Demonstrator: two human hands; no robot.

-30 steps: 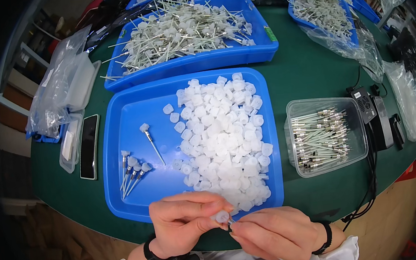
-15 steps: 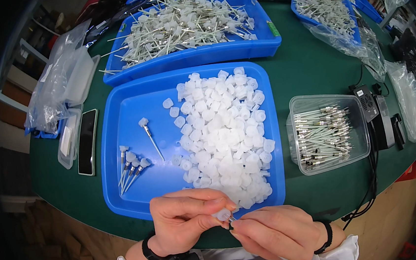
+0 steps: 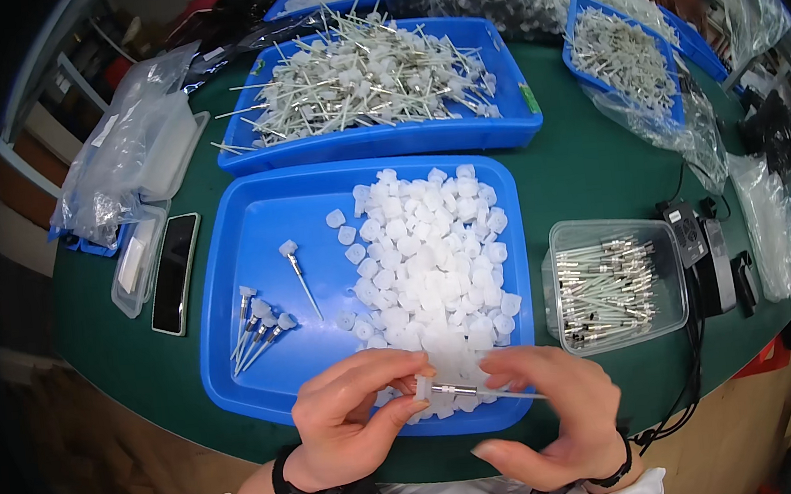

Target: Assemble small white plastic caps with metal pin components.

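Between the thumb and index finger of my left hand (image 3: 350,420) is a white plastic cap (image 3: 423,388). A thin pale rod with a silver metal fitting (image 3: 453,390) extends from it to the right. My right hand (image 3: 574,410) is open around the rod's tail, fingers and thumb apart; whether it touches the rod is hard to tell. Both hands are over the near edge of a blue tray (image 3: 266,216). Loose white caps (image 3: 430,263) fill its right side. On its left lie several capped rods (image 3: 257,330), plus a single capped rod (image 3: 300,279) apart from them.
Right of the tray, a clear plastic box (image 3: 561,327) holds rods with metal ends. Behind, a blue bin (image 3: 377,143) is heaped with capped rods; a smaller blue bin (image 3: 573,20) stands far right. A phone (image 3: 175,276) lies left. Black cables (image 3: 696,352) hang over the table's right edge.
My right hand has let go of the rod and opened, moving slightly right and up. My left hand still pinches the cap, and the metal fitting now shows. The view has shifted a little.
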